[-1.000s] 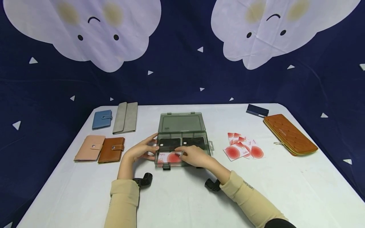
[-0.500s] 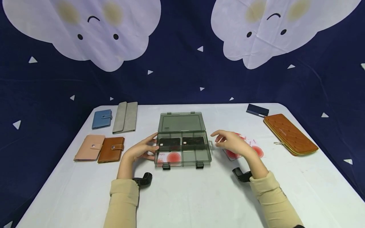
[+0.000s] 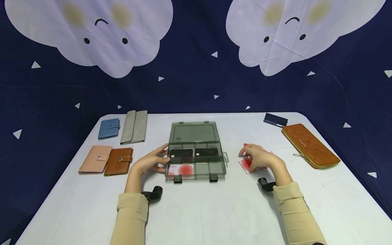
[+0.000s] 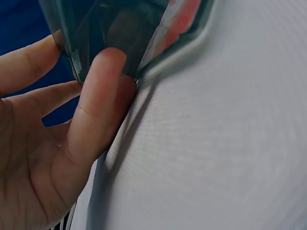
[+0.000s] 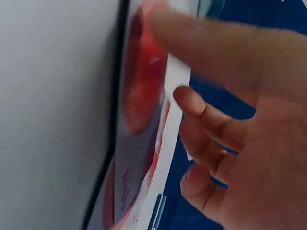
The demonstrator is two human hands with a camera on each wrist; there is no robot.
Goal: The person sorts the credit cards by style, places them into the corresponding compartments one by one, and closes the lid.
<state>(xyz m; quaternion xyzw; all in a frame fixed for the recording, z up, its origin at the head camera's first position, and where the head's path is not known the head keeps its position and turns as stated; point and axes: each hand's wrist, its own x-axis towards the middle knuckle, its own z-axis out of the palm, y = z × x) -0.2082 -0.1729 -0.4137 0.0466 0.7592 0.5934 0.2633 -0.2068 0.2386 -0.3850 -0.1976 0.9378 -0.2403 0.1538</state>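
Note:
A translucent green divided box (image 3: 209, 167), lid tipped back, stands mid-table. Dark cards (image 3: 182, 153) lie in its two rear compartments, and a white card with a red circle (image 3: 185, 169) in the front left one. My left hand (image 3: 152, 160) touches the box's left side with extended fingers; in the left wrist view the thumb (image 4: 98, 103) lies against its corner. Over a loose pile of red-and-white cards (image 3: 246, 164) hovers my right hand (image 3: 259, 157), fingers bent. The right wrist view shows a gap between its thumb and fingers, the cards (image 5: 144, 91) beside them.
At left lie a blue wallet (image 3: 109, 128), a grey folding wallet (image 3: 134, 127), a pink wallet (image 3: 96, 159) and a brown wallet (image 3: 118, 162). A dark card case (image 3: 275, 119) and an orange zip purse (image 3: 310, 145) lie at far right.
My right hand has left the box's front compartments and moved right and down to the card pile. The red-circle card stays in the front left compartment. My left hand keeps its place.

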